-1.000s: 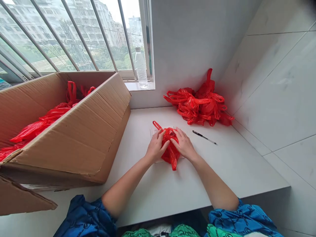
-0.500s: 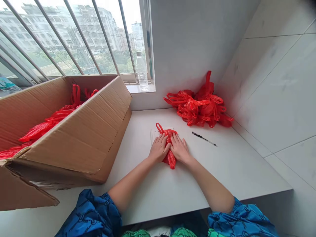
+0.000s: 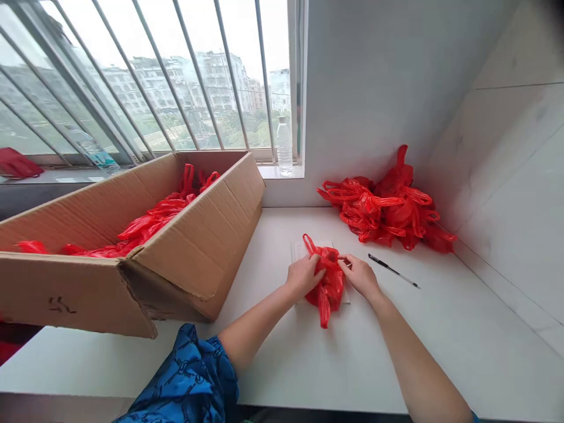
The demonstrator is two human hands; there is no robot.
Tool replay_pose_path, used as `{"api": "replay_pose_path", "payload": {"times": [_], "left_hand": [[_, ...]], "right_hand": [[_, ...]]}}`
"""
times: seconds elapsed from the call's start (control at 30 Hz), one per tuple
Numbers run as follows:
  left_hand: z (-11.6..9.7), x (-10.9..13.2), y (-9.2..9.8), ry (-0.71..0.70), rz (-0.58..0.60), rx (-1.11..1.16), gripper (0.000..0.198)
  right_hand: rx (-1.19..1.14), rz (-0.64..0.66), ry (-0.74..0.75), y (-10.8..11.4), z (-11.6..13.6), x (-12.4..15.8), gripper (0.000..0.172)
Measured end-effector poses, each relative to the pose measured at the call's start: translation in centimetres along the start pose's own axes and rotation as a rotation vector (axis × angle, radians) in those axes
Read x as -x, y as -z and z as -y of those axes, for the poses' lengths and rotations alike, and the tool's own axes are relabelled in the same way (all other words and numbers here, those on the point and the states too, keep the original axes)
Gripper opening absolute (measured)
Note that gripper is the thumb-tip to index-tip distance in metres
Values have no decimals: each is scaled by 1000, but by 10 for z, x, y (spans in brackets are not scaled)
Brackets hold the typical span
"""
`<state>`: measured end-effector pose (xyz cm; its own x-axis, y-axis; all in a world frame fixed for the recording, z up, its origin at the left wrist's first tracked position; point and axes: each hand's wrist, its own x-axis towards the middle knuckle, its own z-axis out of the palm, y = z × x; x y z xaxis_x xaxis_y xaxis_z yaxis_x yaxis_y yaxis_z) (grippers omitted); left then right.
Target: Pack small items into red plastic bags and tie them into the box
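Observation:
A crumpled red plastic bag [image 3: 330, 286] lies on the white table in front of me, one loop handle sticking up at its upper left. The fingers of my left hand [image 3: 304, 275] are closed on the bag's left side. On the opposite side, my right hand [image 3: 360, 276] pinches the bag's upper right edge between thumb and fingers. Partly hidden beneath the bag is a flat white sheet or pad [image 3: 298, 251]. A black and clear pen [image 3: 393, 270] rests on the table to the right of my right hand.
A large open cardboard box [image 3: 207, 235] with red plastic bags [image 3: 152, 223] inside stands at the left. Against the back wall, more red bags [image 3: 388, 205] form a heap. A clear bottle [image 3: 284, 147] stands upright on the windowsill; another bottle [image 3: 99, 157] lies further left.
Both hands lay flat on the bag before; now their fingers grip its two sides, and the bag is spread wider. The view has shifted, so the scene sits further right and lower.

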<state>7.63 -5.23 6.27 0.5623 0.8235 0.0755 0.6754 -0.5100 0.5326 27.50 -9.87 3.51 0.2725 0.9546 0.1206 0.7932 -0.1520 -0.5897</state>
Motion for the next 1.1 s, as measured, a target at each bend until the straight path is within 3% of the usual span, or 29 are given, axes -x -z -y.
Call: {"api": "replay_pose_path", "payload": {"times": [0.07, 0.13, 0.23, 0.33, 0.4, 0.5, 0.53, 0.63, 0.7, 0.73, 0.83, 0.9, 1.03, 1.1], "left_hand": [[-1, 21, 17, -47, -13, 53, 23], [-4, 52, 46, -136, -12, 212, 19], [-9, 110, 109, -176, -14, 520, 24], [-5, 167, 180, -45, -65, 709, 28], [5, 197, 225, 51, -219, 724, 29], [24, 225, 287, 189, -691, 506, 28], [30, 228, 305, 235, -788, 407, 31], [48, 216, 349, 195, -978, 224, 37], [67, 192, 372, 110, -1007, 189, 34], [80, 176, 381, 74, -967, 165, 33], [127, 125, 403, 33, -655, -24, 43], [157, 94, 410, 20, -526, -231, 44], [200, 48, 398, 48, -444, -372, 40], [215, 37, 384, 119, -291, -346, 33]], "right_hand": [[-5, 29, 14, -4, -6, 2, 37], [24, 40, 29, -8, -10, 3, 40], [70, 53, 67, -11, -10, 7, 42], [95, 59, 90, -14, -5, 14, 41], [87, 52, 95, -18, -3, 16, 41], [67, 14, 119, -28, -6, 15, 42], [66, -10, 136, -33, -9, 13, 44], [64, -90, 216, -51, -21, 7, 49], [53, -134, 269, -64, -32, 2, 51], [46, -151, 286, -69, -38, -1, 52], [31, -189, 312, -83, -57, -9, 52], [30, -192, 325, -88, -70, -14, 50], [30, -153, 361, -90, -86, -22, 49], [34, -139, 343, -89, -86, -21, 48]]}}
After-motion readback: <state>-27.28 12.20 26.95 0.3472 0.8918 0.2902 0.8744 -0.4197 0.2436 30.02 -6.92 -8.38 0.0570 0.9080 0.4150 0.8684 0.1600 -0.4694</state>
